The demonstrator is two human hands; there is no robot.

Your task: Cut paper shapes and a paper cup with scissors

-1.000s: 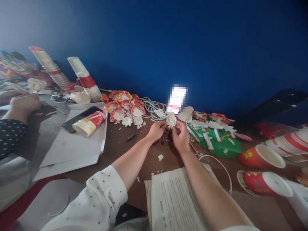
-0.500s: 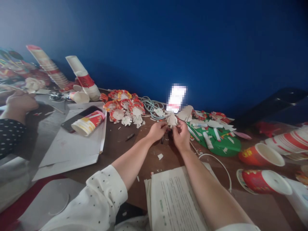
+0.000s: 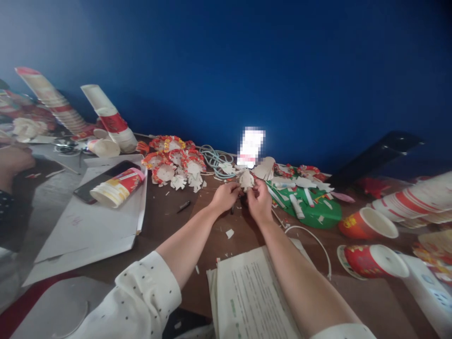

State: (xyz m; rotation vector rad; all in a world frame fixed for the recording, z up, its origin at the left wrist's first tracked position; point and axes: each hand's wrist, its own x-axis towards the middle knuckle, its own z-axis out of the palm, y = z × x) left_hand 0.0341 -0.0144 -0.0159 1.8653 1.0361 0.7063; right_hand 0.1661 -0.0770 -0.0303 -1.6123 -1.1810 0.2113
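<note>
Between my hands is a small pale paper cut-out (image 3: 246, 180), shaped somewhat like a figure, held up over the brown table. My left hand (image 3: 226, 197) pinches its left side with the fingertips. At the lower right edge, my right hand (image 3: 260, 202) closes thumb and fingers on the same cut-out. Just behind it stands a lit phone (image 3: 250, 147), its screen blurred out. Left of my hands lies a heap of cut red-and-white paper cups (image 3: 173, 160). A black pen (image 3: 184, 206) rests on the table nearby.
Right of my hands, a green sheet (image 3: 321, 212) carries scraps and glue sticks. Paper cups (image 3: 369, 223) stand at the right. A white box lid (image 3: 88, 221) with a dark phone and stacked cups lies left. Papers (image 3: 254, 292) sit in front. A co-worker's hand (image 3: 16, 162) shows far left.
The view has turned slightly right, so things sit further left in the picture. Both my hands keep their hold on the paper cut-out, which looks nearly the same.
</note>
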